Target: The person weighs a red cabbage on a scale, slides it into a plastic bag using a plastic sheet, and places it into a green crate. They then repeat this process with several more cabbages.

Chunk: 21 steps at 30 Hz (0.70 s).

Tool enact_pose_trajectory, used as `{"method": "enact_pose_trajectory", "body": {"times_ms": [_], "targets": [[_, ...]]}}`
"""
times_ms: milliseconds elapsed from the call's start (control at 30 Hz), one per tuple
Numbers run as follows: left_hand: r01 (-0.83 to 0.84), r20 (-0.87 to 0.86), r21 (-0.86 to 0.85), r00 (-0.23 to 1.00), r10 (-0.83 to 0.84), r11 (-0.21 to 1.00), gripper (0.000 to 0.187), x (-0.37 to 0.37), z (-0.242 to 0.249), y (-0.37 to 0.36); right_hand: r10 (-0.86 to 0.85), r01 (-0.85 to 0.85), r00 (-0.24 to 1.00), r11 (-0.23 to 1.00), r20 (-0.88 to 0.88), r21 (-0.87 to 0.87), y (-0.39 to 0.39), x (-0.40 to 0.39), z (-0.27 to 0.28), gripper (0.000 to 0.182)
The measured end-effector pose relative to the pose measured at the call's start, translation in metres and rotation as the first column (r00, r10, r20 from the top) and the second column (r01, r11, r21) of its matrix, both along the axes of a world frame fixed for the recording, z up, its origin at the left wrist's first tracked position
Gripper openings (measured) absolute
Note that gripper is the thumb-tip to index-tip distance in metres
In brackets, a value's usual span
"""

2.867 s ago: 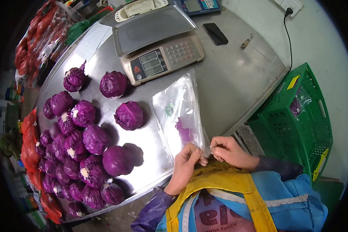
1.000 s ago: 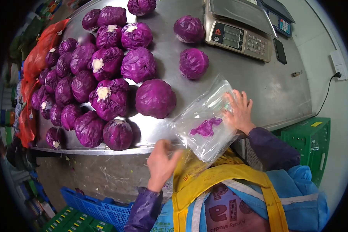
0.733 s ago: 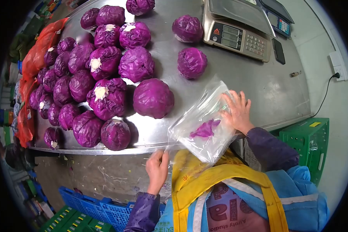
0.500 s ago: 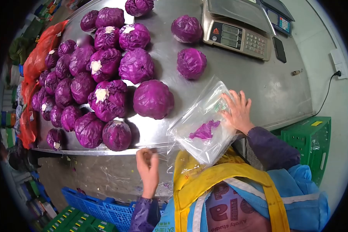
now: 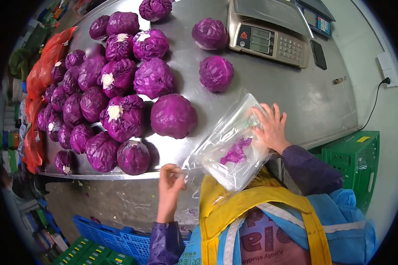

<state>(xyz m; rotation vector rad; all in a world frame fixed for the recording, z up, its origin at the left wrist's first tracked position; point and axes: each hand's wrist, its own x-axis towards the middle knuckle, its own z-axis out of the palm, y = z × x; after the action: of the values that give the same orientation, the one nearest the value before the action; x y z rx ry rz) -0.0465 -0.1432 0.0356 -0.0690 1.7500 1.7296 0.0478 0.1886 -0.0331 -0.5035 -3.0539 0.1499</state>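
Observation:
A stack of clear plastic bags lies at the table's front edge, with a torn purple cabbage leaf on or in it. My right hand rests on the stack's right side, fingers spread. Left of the stack, my left hand is closed in a pinch at the edge of a thin film drawn out from the top bag. The closest red cabbage sits beyond my left hand. Another red cabbage stands farther back, beyond the bags.
Many red cabbages crowd the left of the metal table, beside an orange net bag. A weighing scale and a phone are at the back right. Green crates and a blue crate stand below.
My left hand has closed into a pinch, and the bag film now stretches towards it. The leaf has shifted slightly with the film. My right hand stays on the bags.

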Motion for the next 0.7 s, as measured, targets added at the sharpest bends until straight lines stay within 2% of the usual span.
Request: {"method": "enact_pose_trajectory", "body": {"times_ms": [33, 100, 133, 167, 200, 233, 267, 333, 433, 467, 500, 533, 567, 600, 667, 700], "targets": [[-0.133, 0.058, 0.049, 0.990, 0.130, 0.990, 0.028, -0.002, 0.010, -0.001, -0.001, 0.001, 1.000, 1.000, -0.002, -0.002, 0.001, 0.000, 0.000, 0.061], [-0.327, -0.145, 0.187, 0.923, 0.355, 0.926, 0.028, -0.008, 0.016, -0.008, -0.014, 0.014, 1.000, 1.000, 0.011, 0.009, 0.000, 0.000, -0.003, 0.061], [-0.190, -0.407, 0.090, 0.889, 0.211, 0.978, 0.021, -0.012, 0.010, -0.015, -0.017, 0.017, 1.000, 1.000, 0.008, 0.005, 0.000, 0.001, -0.004, 0.061], [-0.188, -0.409, 0.089, 0.889, 0.208, 0.978, 0.021, -0.009, 0.010, -0.012, -0.014, 0.014, 1.000, 1.000, 0.006, 0.010, 0.001, 0.001, -0.004, 0.061], [-0.012, -0.405, -0.058, 0.914, -0.012, 0.998, 0.017, -0.001, 0.011, -0.005, -0.010, 0.010, 1.000, 1.000, 0.005, 0.015, 0.001, 0.001, -0.004, 0.062], [0.165, -0.368, -0.199, 0.901, -0.230, 0.966, 0.012, 0.006, 0.011, 0.003, -0.009, 0.008, 1.000, 1.000, 0.004, 0.014, 0.001, 0.001, -0.004, 0.062], [0.163, -0.369, -0.201, 0.901, -0.229, 0.966, 0.012, 0.013, 0.008, 0.012, -0.012, 0.012, 1.000, 1.000, 0.002, 0.013, 0.001, 0.001, -0.004, 0.061], [0.316, -0.483, -0.532, 0.648, -0.588, 0.785, 0.006, 0.023, -0.005, 0.026, -0.018, 0.018, 1.000, 1.000, 0.001, 0.008, 0.001, 0.000, -0.004, 0.061], [0.243, -0.449, -0.591, 0.692, -0.565, 0.769, 0.012, 0.028, -0.021, 0.026, -0.002, 0.001, 0.999, 1.000, -0.050, -0.021, 0.005, 0.003, -0.002, 0.060], [0.236, -0.366, -0.545, 0.796, -0.482, 0.805, 0.023, 0.027, -0.022, 0.027, 0.012, -0.017, 0.997, 0.998, -0.077, -0.062, 0.007, 0.003, 0.000, 0.060], [0.238, -0.366, -0.546, 0.795, -0.484, 0.803, 0.023, 0.025, -0.020, 0.030, 0.025, -0.036, 0.994, 0.994, -0.106, -0.101, 0.008, 0.003, 0.001, 0.060], [0.245, -0.320, -0.573, 0.812, -0.489, 0.782, 0.031, 0.022, -0.015, 0.033, 0.022, -0.033, 0.994, 0.994, -0.108, -0.103, 0.009, 0.002, 0.004, 0.060], [0.253, -0.273, -0.600, 0.827, -0.491, 0.759, 0.041, 0.018, -0.013, 0.035, -0.010, -0.017, 0.990, 0.982, -0.140, -0.190, 0.009, 0.002, 0.007, 0.059], [0.256, -0.272, -0.603, 0.824, -0.497, 0.755, 0.041, 0.015, -0.014, 0.037, -0.046, -0.002, 0.985, 0.961, -0.167, -0.276, 0.008, 0.002, 0.008, 0.058], [0.284, -0.221, -0.654, 0.815, -0.536, 0.701, 0.057, 0.011, -0.019, 0.041, -0.125, 0.061, 0.963, 0.963, -0.237, -0.261, 0.008, -0.004, 0.006, 0.055], [0.287, -0.223, -0.654, 0.811, -0.541, 0.700, 0.057, 0.008, -0.024, 0.042, -0.192, 0.118, 0.932, 0.963, -0.308, -0.243, 0.011, -0.007, 0.006, 0.052]]}}
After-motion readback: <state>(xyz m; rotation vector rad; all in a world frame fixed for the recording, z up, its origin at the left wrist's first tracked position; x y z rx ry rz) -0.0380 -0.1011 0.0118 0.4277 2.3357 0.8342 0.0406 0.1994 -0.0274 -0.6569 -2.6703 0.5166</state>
